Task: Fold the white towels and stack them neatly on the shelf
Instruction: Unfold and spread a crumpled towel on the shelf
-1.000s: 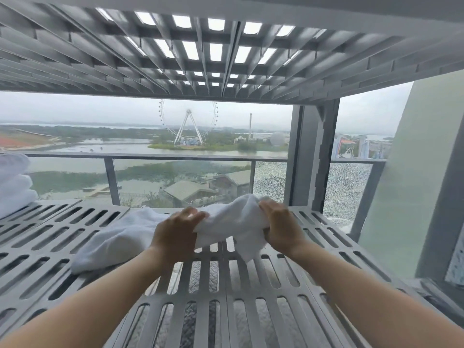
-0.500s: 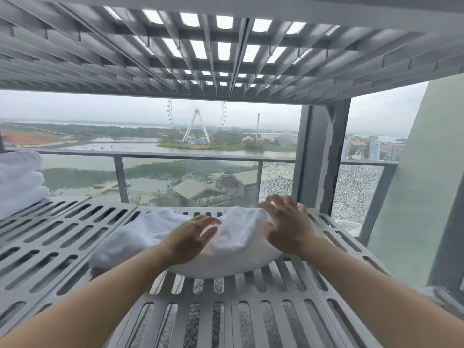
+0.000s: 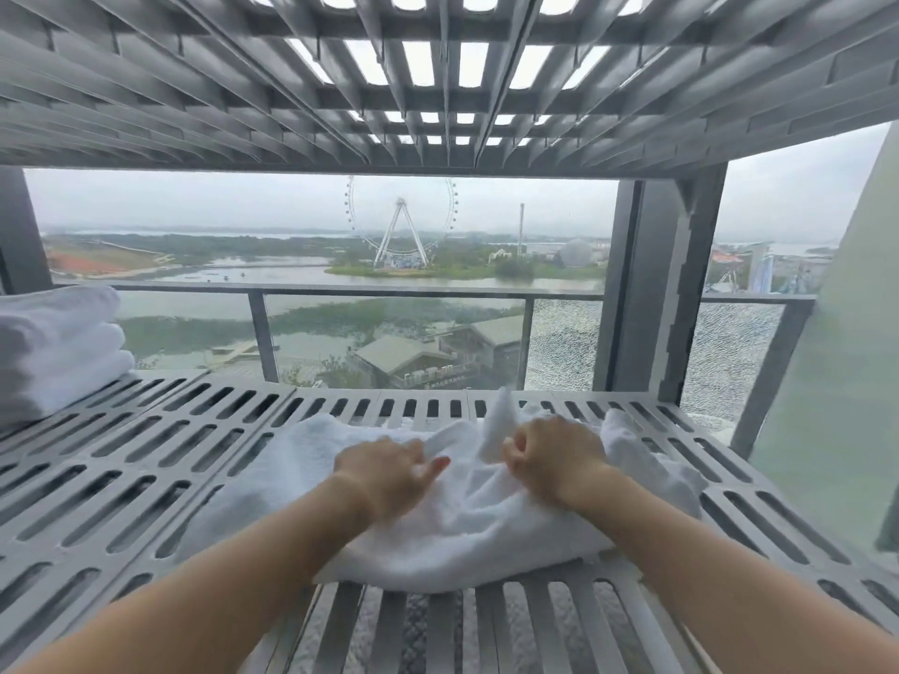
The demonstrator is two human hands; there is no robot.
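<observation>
Folded towel stack (image 3: 58, 347) rests at the far left of the slatted shelf (image 3: 146, 459), unchanged. At the centre, the white towel (image 3: 462, 532) lies on the shelf, more rumpled than half a second ago. The left hand (image 3: 389, 471), earlier flat, now curls its fingers into the cloth. The right hand (image 3: 554, 459) pinches up a raised fold.

You've got a glass railing (image 3: 340, 290) out front, a Ferris wheel (image 3: 400, 202) across grey water (image 3: 272, 273), low roofs (image 3: 404, 352) below, a dark pillar (image 3: 652, 284) right, one shattered pane (image 3: 559, 342), flat overcast light.
</observation>
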